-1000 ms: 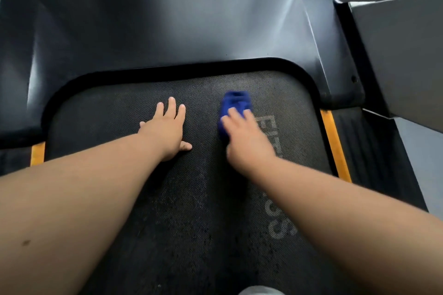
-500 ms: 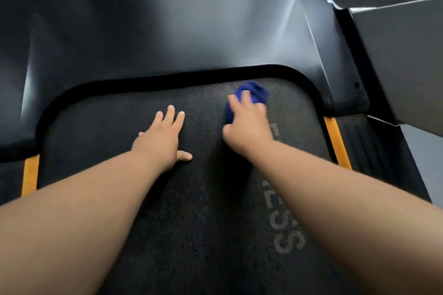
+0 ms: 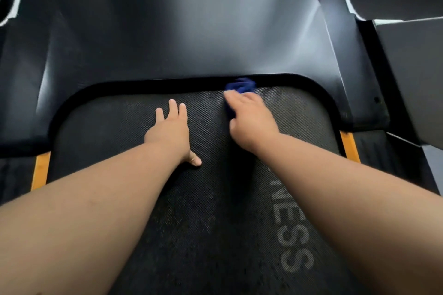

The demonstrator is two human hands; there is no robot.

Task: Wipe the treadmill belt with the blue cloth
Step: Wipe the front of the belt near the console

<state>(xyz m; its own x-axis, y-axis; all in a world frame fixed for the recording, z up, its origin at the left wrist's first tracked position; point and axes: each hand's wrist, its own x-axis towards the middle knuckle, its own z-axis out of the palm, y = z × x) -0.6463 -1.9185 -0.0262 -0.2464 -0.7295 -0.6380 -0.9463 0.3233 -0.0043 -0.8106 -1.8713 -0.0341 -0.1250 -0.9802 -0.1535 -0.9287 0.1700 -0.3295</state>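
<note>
1. Our right hand (image 3: 249, 120) grips the bunched blue cloth (image 3: 241, 86) between thumb and fingers, though motion blur softens the detail.
2. The cloth sits at the front edge of the treadmill belt (image 3: 115, 127), right of centre. Its long axis runs along the belt, and its far end points at the dark motor cover (image 3: 179, 31) and touches the black rim.
3. Our left hand (image 3: 167, 129) lies flat on the belt just beside it, fingers straight and thumb spread.
4. Orange strips (image 3: 40, 170) flank the belt.

treadmill belt (image 3: 107, 132), blue cloth (image 3: 242, 85), left hand (image 3: 169, 132)
</note>
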